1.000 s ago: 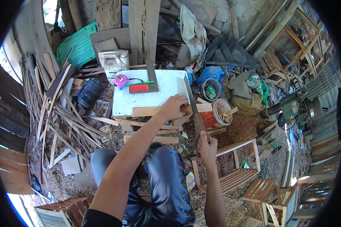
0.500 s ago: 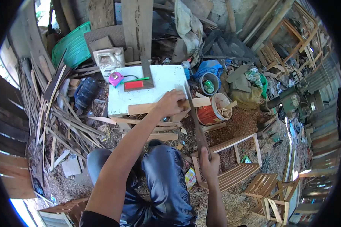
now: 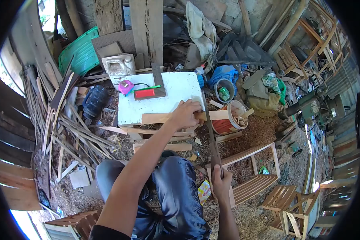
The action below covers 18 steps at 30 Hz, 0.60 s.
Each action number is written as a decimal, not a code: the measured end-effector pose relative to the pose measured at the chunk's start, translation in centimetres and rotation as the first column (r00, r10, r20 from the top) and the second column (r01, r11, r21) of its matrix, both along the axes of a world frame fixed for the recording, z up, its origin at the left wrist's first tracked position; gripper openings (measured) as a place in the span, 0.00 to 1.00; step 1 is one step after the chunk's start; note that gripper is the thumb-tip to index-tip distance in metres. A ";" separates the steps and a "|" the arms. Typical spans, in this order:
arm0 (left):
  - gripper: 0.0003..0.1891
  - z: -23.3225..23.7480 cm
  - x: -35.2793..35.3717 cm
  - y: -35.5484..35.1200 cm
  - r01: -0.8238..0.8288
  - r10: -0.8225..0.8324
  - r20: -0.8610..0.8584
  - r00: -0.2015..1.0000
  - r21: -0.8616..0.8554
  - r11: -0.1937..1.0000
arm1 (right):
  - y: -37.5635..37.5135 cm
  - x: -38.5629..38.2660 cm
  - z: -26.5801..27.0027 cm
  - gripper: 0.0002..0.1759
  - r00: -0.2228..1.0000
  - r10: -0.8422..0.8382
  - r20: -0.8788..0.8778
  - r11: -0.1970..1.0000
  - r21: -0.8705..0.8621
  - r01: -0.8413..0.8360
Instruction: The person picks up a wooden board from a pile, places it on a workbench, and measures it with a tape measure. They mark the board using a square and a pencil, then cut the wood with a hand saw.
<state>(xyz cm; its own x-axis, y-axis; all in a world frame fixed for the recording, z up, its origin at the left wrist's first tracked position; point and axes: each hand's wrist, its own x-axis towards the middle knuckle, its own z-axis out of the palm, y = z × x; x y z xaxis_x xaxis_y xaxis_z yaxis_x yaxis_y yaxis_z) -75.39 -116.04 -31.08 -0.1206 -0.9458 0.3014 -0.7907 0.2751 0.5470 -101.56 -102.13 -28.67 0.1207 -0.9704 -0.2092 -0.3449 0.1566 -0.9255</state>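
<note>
A pale wooden strip lies along the near edge of the white tabletop, its right end jutting out past the corner. My left hand is closed over this strip, pressing it at the table's right edge. In my right hand is the handle of a handsaw. Its blade points away from me and crosses the strip just right of my left fingers. On the tabletop are a pink tape measure, a try square with a red handle and a thin green pen or pencil.
A red bucket of wood offcuts stands right of the table, close to the strip's end. A grey bucket is behind it. Slatted wooden frames lie right of my legs. Loose wood strips pile up on the left.
My right hand has drawn the saw a little toward me. My left hand stays on the strip. The whole view has shifted slightly.
</note>
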 end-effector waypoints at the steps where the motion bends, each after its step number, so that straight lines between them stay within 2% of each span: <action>1: 0.16 0.0 -0.1 -0.1 0.016 -0.016 -0.008 1.000 -0.003 1.000 | 0.4 -0.5 0.0 0.27 1.000 -0.003 0.004 1.000 0.009 0.003; 3: 0.17 0.0 -0.1 -0.1 0.019 -0.019 -0.033 0.999 0.005 1.000 | 1.3 -1.3 1.1 0.26 1.000 -0.006 -0.010 1.000 0.018 0.006; 5: 0.17 0.1 0.0 -0.1 0.019 -0.019 -0.057 0.998 0.007 1.000 | 1.6 -1.7 2.1 0.27 0.997 -0.031 0.067 0.993 0.119 0.023; 6: 0.17 0.1 0.1 -0.2 0.029 -0.029 -0.038 0.999 0.010 1.000 | 1.2 -1.4 2.2 0.27 0.998 -0.031 0.062 0.993 0.116 0.023; 8: 0.18 0.1 -0.1 -0.1 0.043 -0.043 -0.019 0.999 0.012 0.999 | -0.7 0.0 2.3 0.27 0.999 -0.005 0.047 1.000 0.027 0.003; 11: 0.18 -0.2 -0.1 -0.3 0.011 -0.011 0.004 1.000 -0.017 1.000 | -5.3 2.6 0.4 0.27 0.996 0.014 0.090 0.999 0.038 -0.018; 13: 0.18 -0.4 -0.1 -0.4 -0.007 0.006 -0.015 1.000 -0.026 1.000 | -7.3 4.1 -0.2 0.27 0.991 0.045 0.124 0.997 -0.060 -0.038; 16: 0.18 -0.5 0.0 -0.5 -0.016 0.017 -0.084 0.996 0.010 1.000 | -6.1 3.2 0.2 0.27 0.987 0.034 0.154 0.999 -0.022 -0.031; 18: 0.15 -0.3 -0.3 -0.6 -0.031 0.030 -0.078 0.996 -0.014 0.999 | -3.5 1.5 2.0 0.27 0.989 0.016 0.147 0.997 0.069 -0.026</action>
